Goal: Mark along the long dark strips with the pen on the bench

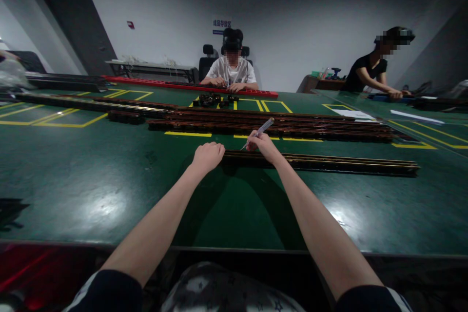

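Note:
A long dark rail with brass-coloured lines [351, 163] lies across the table in front of me. Its left end is in the closed fingers of my left hand [208, 157]. My right hand [263, 145] is closed around a slim tool with a clear handle, which looks like a screwdriver [265, 126]. The handle points up and to the right, while the thin shaft slants down and left to the rail's top, a little right of my left hand. Whether the tip touches the rail I cannot tell.
Behind the rail lies a bundle of similar dark rails [274, 124]. Small black parts [210, 100] sit beyond it, before a long red strip [183, 85]. One person [234, 70] works opposite, another [365, 70] at the far right. A dark object [10, 212] lies near left.

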`<move>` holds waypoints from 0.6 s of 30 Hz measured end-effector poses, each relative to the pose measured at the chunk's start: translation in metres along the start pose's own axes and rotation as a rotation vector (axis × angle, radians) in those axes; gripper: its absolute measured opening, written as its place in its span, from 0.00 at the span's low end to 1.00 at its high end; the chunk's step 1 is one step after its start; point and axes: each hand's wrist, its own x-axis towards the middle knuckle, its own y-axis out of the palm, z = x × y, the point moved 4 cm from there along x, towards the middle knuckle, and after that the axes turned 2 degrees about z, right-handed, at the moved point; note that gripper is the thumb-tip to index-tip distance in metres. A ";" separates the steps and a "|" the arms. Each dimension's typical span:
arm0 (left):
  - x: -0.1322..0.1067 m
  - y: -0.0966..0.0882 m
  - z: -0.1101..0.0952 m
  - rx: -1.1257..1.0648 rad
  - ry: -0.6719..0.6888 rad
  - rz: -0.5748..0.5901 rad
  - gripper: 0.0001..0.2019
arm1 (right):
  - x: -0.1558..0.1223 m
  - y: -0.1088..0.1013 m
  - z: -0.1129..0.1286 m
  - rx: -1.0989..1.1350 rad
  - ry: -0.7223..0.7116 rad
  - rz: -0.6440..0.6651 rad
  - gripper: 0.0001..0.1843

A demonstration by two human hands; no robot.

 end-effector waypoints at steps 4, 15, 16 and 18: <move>0.001 0.001 0.001 -0.019 -0.002 -0.008 0.22 | 0.000 -0.002 -0.002 0.005 0.011 -0.013 0.10; -0.002 0.000 0.000 -0.052 -0.010 -0.081 0.23 | -0.002 0.001 0.000 -0.020 -0.054 -0.010 0.12; -0.002 -0.001 0.000 -0.059 -0.018 -0.108 0.23 | -0.002 0.001 0.000 -0.023 -0.055 -0.013 0.11; -0.003 -0.003 -0.002 -0.069 -0.029 -0.166 0.23 | -0.001 0.001 0.000 -0.031 -0.053 -0.017 0.11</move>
